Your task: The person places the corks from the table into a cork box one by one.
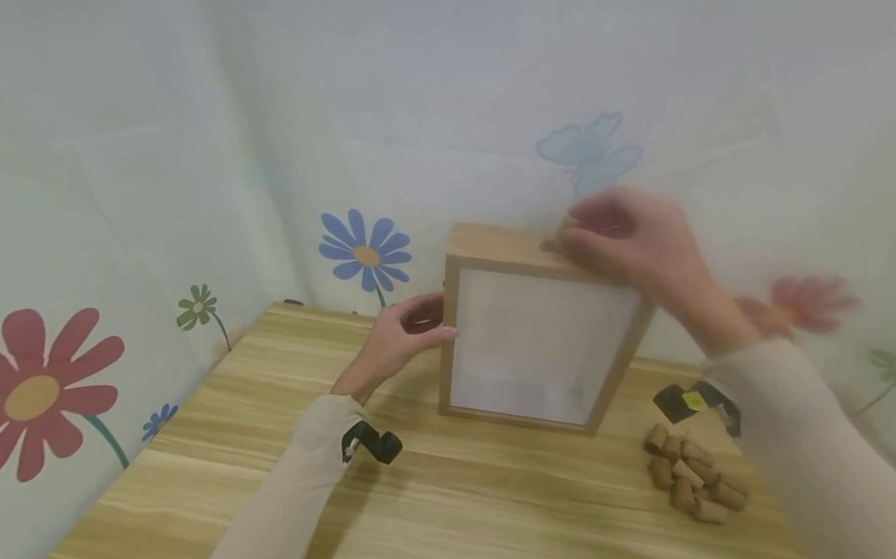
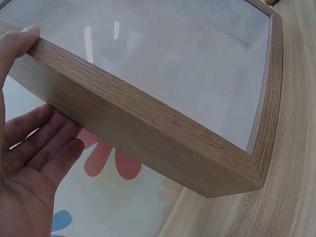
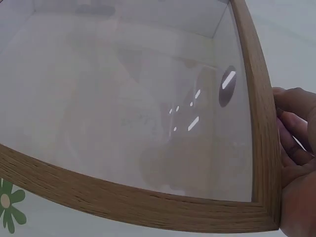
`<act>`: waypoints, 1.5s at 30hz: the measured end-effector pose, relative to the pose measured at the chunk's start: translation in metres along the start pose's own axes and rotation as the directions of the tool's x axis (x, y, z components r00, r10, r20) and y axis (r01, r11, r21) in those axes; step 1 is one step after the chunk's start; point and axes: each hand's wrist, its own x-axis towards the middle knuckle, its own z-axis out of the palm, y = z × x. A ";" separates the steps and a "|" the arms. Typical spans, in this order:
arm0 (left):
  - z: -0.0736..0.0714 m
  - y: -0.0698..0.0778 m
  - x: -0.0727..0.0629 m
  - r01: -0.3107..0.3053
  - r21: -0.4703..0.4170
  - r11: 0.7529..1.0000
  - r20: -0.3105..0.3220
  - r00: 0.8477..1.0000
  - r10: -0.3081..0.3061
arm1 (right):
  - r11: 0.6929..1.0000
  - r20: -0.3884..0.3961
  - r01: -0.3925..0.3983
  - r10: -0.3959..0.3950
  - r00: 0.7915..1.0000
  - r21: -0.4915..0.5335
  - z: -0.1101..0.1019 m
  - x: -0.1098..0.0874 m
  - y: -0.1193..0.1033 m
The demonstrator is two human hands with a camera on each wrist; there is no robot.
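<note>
A deep wooden shadow box frame (image 1: 494, 246) with a clear front pane (image 1: 539, 342) stands upright on the table. My left hand (image 1: 396, 336) holds its left side; in the left wrist view the thumb (image 2: 19, 42) lies on the front edge and the fingers reach behind the side. My right hand (image 1: 641, 242), blurred, is at the top edge beside a dark hole (image 1: 548, 245). Its curled fingers pinch a small tan thing that looks like a cork (image 1: 569, 222), mostly hidden. In the right wrist view the frame's edge partly covers that hand (image 3: 298, 126).
Several corks (image 1: 687, 475) lie in a loose pile on the wood-grain table (image 1: 483, 498), right of the frame and near the right sleeve. Close behind hangs a pale sheet (image 1: 456, 105) printed with flowers and a butterfly.
</note>
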 end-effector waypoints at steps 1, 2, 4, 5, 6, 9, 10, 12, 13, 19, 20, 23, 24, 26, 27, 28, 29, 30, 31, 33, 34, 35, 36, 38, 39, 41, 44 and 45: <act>0.000 0.000 0.000 0.003 0.003 1.000 0.002 1.000 -0.003 | 1.000 0.001 0.003 -0.003 1.000 -0.006 0.001 0.000 -0.001; 0.000 0.001 0.000 0.006 0.005 1.000 0.003 1.000 -0.006 | 1.000 0.002 0.009 -0.009 1.000 -0.013 0.003 0.001 -0.001; 0.000 0.001 0.000 0.010 0.008 1.000 0.008 1.000 -0.010 | 0.999 0.000 0.022 -0.022 1.000 -0.034 0.005 0.000 -0.002; 0.000 0.000 0.000 0.011 0.007 1.000 0.010 1.000 -0.011 | 0.998 -0.002 0.029 -0.029 1.000 -0.050 0.007 0.000 -0.002; 0.000 0.000 0.000 0.011 0.008 1.000 0.011 1.000 -0.011 | 0.997 -0.006 0.039 -0.039 0.999 -0.064 0.008 0.000 -0.002; 0.000 0.001 0.000 0.006 0.009 1.000 0.011 1.000 -0.006 | 0.994 -0.016 0.079 -0.080 0.997 -0.081 0.011 0.000 -0.004; 0.000 0.001 0.000 0.004 0.010 1.000 0.011 1.000 -0.004 | 0.992 -0.015 0.094 -0.096 0.995 -0.084 0.012 0.000 -0.005; 0.000 0.002 0.000 -0.002 0.011 1.000 0.009 1.000 0.001 | 0.989 -0.016 0.128 -0.130 0.991 -0.080 0.014 -0.001 -0.006; 0.000 0.002 0.000 -0.003 0.012 1.000 0.008 1.000 0.003 | 0.987 -0.017 0.143 -0.145 0.989 -0.079 0.015 -0.001 -0.006; -0.001 0.001 0.000 -0.016 -0.002 1.000 0.014 1.000 0.016 | 0.975 -0.034 0.210 -0.213 0.976 -0.070 0.017 -0.002 -0.005; -0.001 0.001 0.000 -0.017 -0.003 1.000 0.016 1.000 0.017 | 0.974 -0.036 0.217 -0.220 0.975 -0.069 0.017 -0.002 -0.005; -0.002 0.000 0.001 -0.019 0.005 1.000 0.018 1.000 0.019 | 0.972 -0.037 0.223 -0.226 0.973 -0.077 0.017 -0.003 -0.004; -0.002 0.000 0.001 -0.018 0.008 1.000 0.018 1.000 0.018 | 0.972 -0.036 0.221 -0.225 0.974 -0.080 0.017 -0.003 -0.004; -0.002 0.000 0.001 -0.013 0.010 1.000 0.016 1.000 0.013 | 0.972 -0.039 0.218 -0.222 0.974 -0.088 0.017 -0.004 -0.003; -0.002 -0.001 0.000 -0.012 0.010 1.000 0.016 1.000 0.012 | 0.972 -0.040 0.218 -0.223 0.974 -0.091 0.017 -0.004 -0.002; -0.002 -0.001 0.000 -0.010 0.008 1.000 0.016 1.000 0.010 | 0.972 -0.041 0.217 -0.221 0.974 -0.095 0.016 -0.004 -0.001; -0.002 -0.001 0.000 -0.006 0.008 1.000 0.015 1.000 0.006 | 0.971 -0.045 0.218 -0.223 0.974 -0.097 0.016 -0.005 0.000; -0.001 0.000 0.000 -0.002 0.008 1.000 0.014 1.000 0.002 | 0.971 -0.050 0.218 -0.223 0.973 -0.102 0.016 -0.005 0.001; -0.001 0.000 -0.001 0.003 0.006 1.000 0.014 1.000 -0.003 | 0.971 -0.055 0.214 -0.220 0.974 -0.106 0.015 -0.006 0.002; 0.000 0.000 -0.001 0.009 0.003 1.000 0.014 1.000 -0.009 | 0.975 -0.066 0.194 -0.201 0.977 -0.110 0.013 -0.009 0.004; 0.000 0.000 -0.001 0.012 0.002 1.000 0.013 1.000 -0.012 | 0.978 -0.073 0.178 -0.187 0.980 -0.113 0.011 -0.011 0.005; 0.000 0.001 -0.001 0.014 0.001 1.000 0.013 1.000 -0.014 | 0.981 -0.079 0.163 -0.172 0.982 -0.109 0.009 -0.014 0.006; 0.001 0.001 -0.001 0.012 -0.001 1.000 0.013 1.000 -0.012 | 0.983 -0.087 0.144 -0.155 0.984 -0.112 0.007 -0.017 0.007; 0.001 0.001 -0.001 0.008 -0.001 1.000 0.013 1.000 -0.008 | 0.989 -0.103 0.100 -0.111 0.988 -0.111 0.001 -0.023 0.009; 0.001 0.002 -0.001 0.007 0.000 1.000 0.013 1.000 -0.007 | 0.991 -0.111 0.077 -0.089 0.990 -0.107 -0.003 -0.026 0.010; 0.001 0.002 -0.001 0.005 0.002 1.000 0.012 1.000 -0.005 | 0.994 -0.124 0.031 -0.044 0.991 -0.103 -0.010 -0.033 0.012; 0.001 0.001 0.000 0.003 -0.001 1.000 0.011 1.000 -0.003 | 0.994 -0.162 -0.049 0.034 0.986 -0.094 -0.021 -0.045 0.017; 0.001 0.001 0.000 0.002 -0.003 1.000 0.011 1.000 -0.002 | 0.994 -0.181 -0.069 0.052 0.982 -0.086 -0.023 -0.049 0.019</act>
